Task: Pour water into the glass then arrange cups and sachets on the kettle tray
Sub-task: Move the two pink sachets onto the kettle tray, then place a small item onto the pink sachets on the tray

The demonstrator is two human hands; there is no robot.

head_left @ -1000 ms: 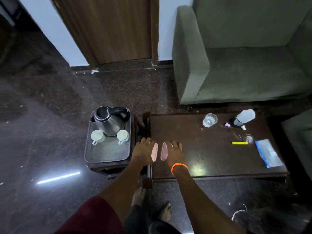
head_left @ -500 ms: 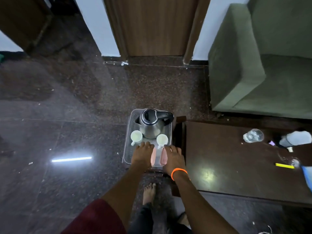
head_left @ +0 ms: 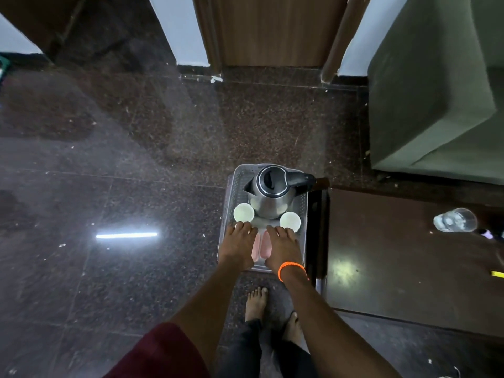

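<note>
A grey tray (head_left: 230,186) holds a steel kettle (head_left: 272,192) with a black handle. In front of the kettle stand two white cups, one at the left (head_left: 243,212) and one at the right (head_left: 290,221). My left hand (head_left: 238,245) and my right hand (head_left: 283,248) rest palm down on the tray's near half, side by side. A pink sachet lies under each: the left sachet (head_left: 255,248) and the right sachet (head_left: 265,246) show between my hands. A glass (head_left: 455,220) with water stands on the dark table (head_left: 395,255) to the right.
A green sofa (head_left: 436,91) fills the upper right. A wooden door (head_left: 272,31) is straight ahead. A yellow strip (head_left: 497,274) lies at the table's right edge. My bare feet (head_left: 256,301) stand on the dark polished floor below the tray.
Both hands carried the pink sachets from the table's left end over to the tray and now press them down on its near half. The view swung left.
</note>
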